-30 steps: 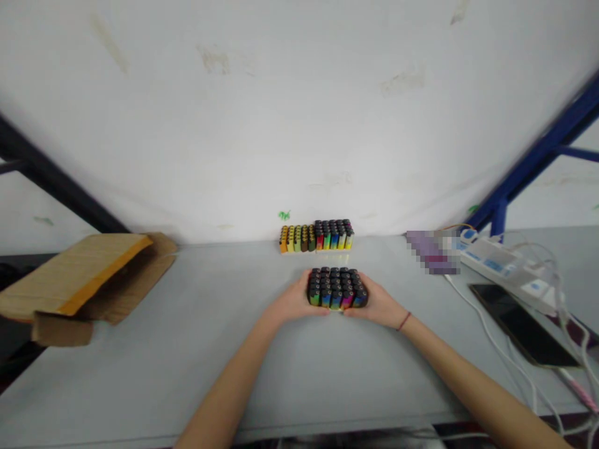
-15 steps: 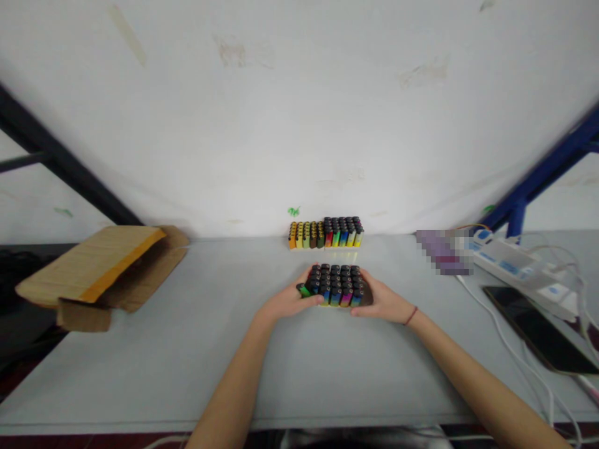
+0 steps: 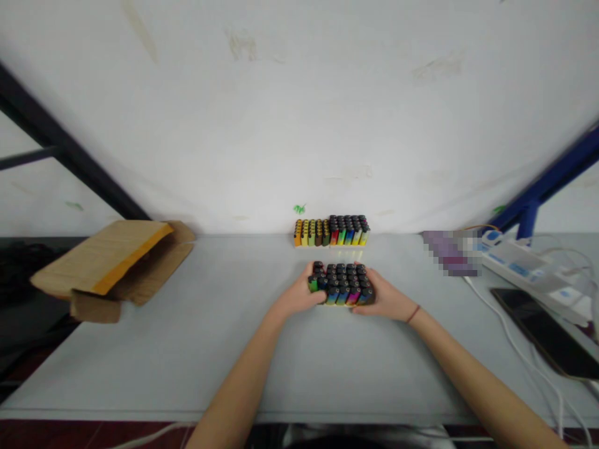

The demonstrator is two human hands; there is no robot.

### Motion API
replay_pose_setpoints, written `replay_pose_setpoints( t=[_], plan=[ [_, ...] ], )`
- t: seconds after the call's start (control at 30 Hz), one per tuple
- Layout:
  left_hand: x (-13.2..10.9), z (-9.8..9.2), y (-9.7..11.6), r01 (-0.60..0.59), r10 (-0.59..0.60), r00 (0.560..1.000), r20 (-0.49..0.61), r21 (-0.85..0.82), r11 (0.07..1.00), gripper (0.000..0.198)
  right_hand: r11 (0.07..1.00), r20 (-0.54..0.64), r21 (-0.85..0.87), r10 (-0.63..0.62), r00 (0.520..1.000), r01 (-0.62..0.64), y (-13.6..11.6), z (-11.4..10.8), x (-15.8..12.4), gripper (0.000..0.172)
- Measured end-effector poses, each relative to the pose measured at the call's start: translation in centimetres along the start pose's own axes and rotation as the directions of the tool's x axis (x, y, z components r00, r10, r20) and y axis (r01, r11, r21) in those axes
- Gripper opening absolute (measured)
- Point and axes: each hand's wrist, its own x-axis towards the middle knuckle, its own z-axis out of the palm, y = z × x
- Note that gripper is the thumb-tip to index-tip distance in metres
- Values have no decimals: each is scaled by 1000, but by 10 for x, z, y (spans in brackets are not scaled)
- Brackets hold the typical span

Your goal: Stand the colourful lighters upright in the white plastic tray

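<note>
A block of black-topped lighters (image 3: 346, 282) with colourful bodies stands on the grey table in front of me. At its left end my left hand (image 3: 297, 298) is closed around several lighters (image 3: 316, 282), one of them green. A narrow gap shows between these and the main block. My right hand (image 3: 389, 298) wraps the block's right end, thumb low at the front and fingers behind. Farther back, a yellow-to-brown set of lighters (image 3: 311, 233) stands beside a black-topped set (image 3: 349, 231). The fingers behind the block are mostly hidden.
An open cardboard box (image 3: 107, 262) lies on the left of the table (image 3: 210, 349). On the right are a power strip (image 3: 528, 268), a black phone (image 3: 543, 330), white cables (image 3: 500, 324) and a blurred purple item (image 3: 449, 252). A wall rises behind.
The lighters at the left end have shifted from a slant to a more upright stance, set slightly apart from the block. The view has turned a little, moving the scene right.
</note>
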Motion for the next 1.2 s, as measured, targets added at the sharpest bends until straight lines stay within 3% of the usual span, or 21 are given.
replay_pose_setpoints(
  t=[0.17,0.4,0.8,1.03,1.2],
  plan=[
    [1,5,1,-45,45,996,-72,3,999,53,998,-20,-58,-23,1000,22,1,2,-1,83],
    [-2,-1,13,-64,70,987,-143,45,997,38,995,-49,-90,-48,998,44,-1,4,-1,77],
    [0,14,4,-129,87,953,-289,-127,983,36,988,-76,-141,-75,994,63,-1,8,-1,82],
    [-3,10,14,-137,93,958,-270,-148,980,43,989,-80,-132,-82,993,71,-3,6,-1,80],
    [-3,7,13,-157,114,944,-310,-117,981,33,992,-74,-117,-63,995,54,-3,6,-1,76]
  ],
)
